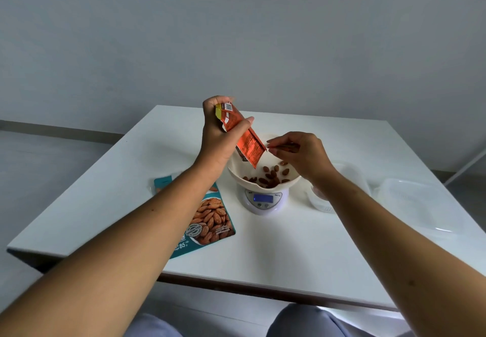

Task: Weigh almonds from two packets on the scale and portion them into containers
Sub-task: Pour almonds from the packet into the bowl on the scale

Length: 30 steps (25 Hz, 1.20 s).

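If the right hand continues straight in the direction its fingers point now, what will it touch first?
Probably the lower end of the orange packet, which the left hand holds tilted over the bowl. The right hand points at it from close by, though depth is unclear.

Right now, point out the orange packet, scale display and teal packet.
orange packet [249, 145]: head view, printed lower panel.
scale display [263, 198]: head view, lit blue screen.
teal packet [210, 218]: head view, almond picture.

free: table front of scale | obstacles: teal packet left, containers right
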### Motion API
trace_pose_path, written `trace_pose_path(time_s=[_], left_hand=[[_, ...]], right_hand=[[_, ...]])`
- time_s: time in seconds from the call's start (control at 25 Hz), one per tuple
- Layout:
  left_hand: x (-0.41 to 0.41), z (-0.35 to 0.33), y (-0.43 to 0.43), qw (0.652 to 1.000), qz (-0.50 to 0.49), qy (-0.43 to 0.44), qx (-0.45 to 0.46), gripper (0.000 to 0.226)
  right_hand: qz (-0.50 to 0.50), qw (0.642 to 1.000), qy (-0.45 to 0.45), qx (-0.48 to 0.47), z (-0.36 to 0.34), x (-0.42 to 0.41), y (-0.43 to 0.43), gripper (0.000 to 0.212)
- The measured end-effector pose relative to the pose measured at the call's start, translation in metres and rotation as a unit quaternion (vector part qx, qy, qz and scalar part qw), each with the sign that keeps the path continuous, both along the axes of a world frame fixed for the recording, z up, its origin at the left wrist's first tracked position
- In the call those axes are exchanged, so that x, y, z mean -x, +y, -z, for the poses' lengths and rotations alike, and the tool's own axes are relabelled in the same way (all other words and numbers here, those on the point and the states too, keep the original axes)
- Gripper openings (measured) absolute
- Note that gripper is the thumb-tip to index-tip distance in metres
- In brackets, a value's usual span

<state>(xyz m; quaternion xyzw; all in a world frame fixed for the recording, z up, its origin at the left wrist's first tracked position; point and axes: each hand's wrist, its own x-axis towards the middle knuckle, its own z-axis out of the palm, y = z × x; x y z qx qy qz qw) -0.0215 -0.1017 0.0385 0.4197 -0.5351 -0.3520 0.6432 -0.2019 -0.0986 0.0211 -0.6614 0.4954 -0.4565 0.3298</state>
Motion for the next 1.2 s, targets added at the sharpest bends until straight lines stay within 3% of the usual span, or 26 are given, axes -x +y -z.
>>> trace_pose_path(time_s=[0.16,0.24,0.32,0.52,0.6,0.76,0.88,1.04,1.2], left_hand=[[-0.016,-0.007,0.021,0.991,0.034,-0.019,-0.127,0.077],[-0.028,-0.006,0.038,0.988,0.014,-0.099,-0.115,0.081],[-0.035,-0.001,0.057,0.989,-0.020,-0.107,-0.102,0.074],[-0.038,0.011,0.097,0.981,-0.030,0.130,-0.143,0.041],[-0.033,0.016,0.111,0.967,-0.046,0.194,-0.156,0.038],[-0.021,0.025,0.134,0.928,-0.073,0.336,-0.144,0.025],[-0.011,0.025,0.147,0.923,-0.088,0.352,-0.129,0.016],[-0.019,0.029,0.152,0.927,-0.118,0.336,-0.118,0.027],[-0.029,0.036,0.153,0.923,-0.155,0.340,-0.093,0.040]], right_hand=[[0.009,0.995,-0.100,-0.014,-0.020,0.003,0.008,0.017],[0.048,0.989,-0.142,-0.003,-0.035,0.001,0.012,0.028],[0.074,0.986,-0.149,-0.001,-0.049,-0.003,0.019,0.039],[0.037,0.983,-0.176,-0.027,-0.062,-0.021,0.047,0.034],[0.029,0.982,-0.185,-0.037,-0.059,-0.031,0.058,0.029],[0.013,0.988,-0.138,-0.066,-0.054,-0.050,0.089,0.041],[-0.012,0.985,-0.146,-0.087,-0.045,-0.060,0.104,0.037],[0.029,0.961,-0.240,-0.132,-0.041,-0.069,0.109,0.034],[0.030,0.936,-0.268,-0.224,-0.036,-0.071,0.105,0.041]])
